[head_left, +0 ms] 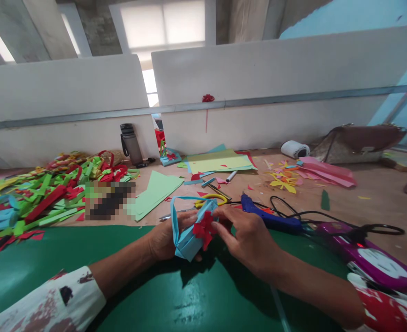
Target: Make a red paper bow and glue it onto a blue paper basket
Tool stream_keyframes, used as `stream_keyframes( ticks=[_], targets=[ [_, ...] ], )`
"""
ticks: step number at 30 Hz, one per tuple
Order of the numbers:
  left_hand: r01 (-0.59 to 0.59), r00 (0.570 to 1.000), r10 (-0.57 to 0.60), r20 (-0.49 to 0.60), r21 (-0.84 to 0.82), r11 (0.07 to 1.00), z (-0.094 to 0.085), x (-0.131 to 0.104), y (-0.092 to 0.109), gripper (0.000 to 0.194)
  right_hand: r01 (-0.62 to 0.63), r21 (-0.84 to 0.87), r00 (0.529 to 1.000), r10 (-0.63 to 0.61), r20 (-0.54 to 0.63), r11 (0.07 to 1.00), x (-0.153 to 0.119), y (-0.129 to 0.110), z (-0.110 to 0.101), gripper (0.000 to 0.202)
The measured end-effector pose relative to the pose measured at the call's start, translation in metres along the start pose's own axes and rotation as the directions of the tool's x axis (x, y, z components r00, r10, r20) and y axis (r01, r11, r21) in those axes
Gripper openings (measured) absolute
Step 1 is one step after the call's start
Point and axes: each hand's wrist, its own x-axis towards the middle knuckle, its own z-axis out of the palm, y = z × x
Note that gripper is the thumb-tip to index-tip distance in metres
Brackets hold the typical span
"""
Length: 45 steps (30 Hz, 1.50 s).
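A small blue paper basket point(188, 243) with a thin strip handle rests tilted in my left hand point(167, 237), whose fingers go behind and under it. On the basket's front sits a red paper flower point(204, 229). My right hand point(248, 233) has its thumb and fingers at the flower's right edge, pinched against the flower and the basket's side. Just behind the basket lie yellow-handled scissors point(220, 199), partly hidden by it. To the right of my right hand lies a blue glue gun point(270, 216) with a black cord.
Green and red paper pieces point(58, 191) are heaped at the left. Paper sheets point(220, 162) and a dark bottle point(130, 144) stand toward the white partition. A purple power strip point(369, 253), pink paper point(327, 170), a white roll point(295, 150) and a brown bag point(358, 143) are at the right.
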Motion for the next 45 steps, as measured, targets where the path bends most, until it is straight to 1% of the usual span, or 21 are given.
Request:
stream_keyframes(
  ticks=[3, 5, 9, 12, 14, 18, 31, 45],
  targets=[
    [0.006, 1.0, -0.006, -0.02, -0.024, 1.0, -0.002, -0.001, 0.0, 0.031, 0.094, -0.021, 0.995, -0.095, -0.042, 0.995, -0.001, 0.002, -0.002, 0.01],
    [0.018, 0.999, -0.019, -0.032, -0.04, 0.999, -0.004, -0.002, 0.0, 0.03, 0.2, -0.062, 0.977, -0.204, -0.063, 0.978, -0.002, 0.003, -0.004, 0.012],
    [0.053, 0.998, -0.055, -0.024, -0.072, 0.996, -0.005, -0.002, 0.001, 0.033, 0.413, -0.174, 0.901, -0.429, -0.066, 0.894, -0.004, 0.003, -0.006, 0.021],
    [0.067, 0.998, -0.068, -0.015, -0.089, 0.994, -0.004, -0.002, 0.003, 0.032, 0.472, -0.243, 0.865, -0.498, -0.06, 0.848, -0.006, 0.004, -0.004, 0.028],
    [0.062, 0.998, -0.063, -0.009, -0.101, 0.993, -0.004, -0.002, 0.003, 0.031, 0.475, -0.276, 0.863, -0.503, -0.036, 0.835, -0.007, 0.005, -0.001, 0.029],
    [0.053, 0.999, -0.051, 0.017, -0.129, 0.99, -0.004, -0.002, 0.003, 0.029, 0.433, -0.316, 0.889, -0.457, -0.002, 0.844, -0.01, 0.005, 0.004, 0.03],
    [0.055, 0.998, -0.05, 0.035, -0.158, 0.986, -0.006, -0.002, 0.002, 0.029, 0.389, -0.337, 0.916, -0.398, 0.046, 0.857, -0.012, 0.005, 0.006, 0.035],
    [0.054, 0.998, -0.05, 0.032, -0.165, 0.985, -0.007, -0.002, 0.002, 0.028, 0.381, -0.334, 0.92, -0.388, 0.049, 0.862, -0.012, 0.005, 0.006, 0.035]
  ],
)
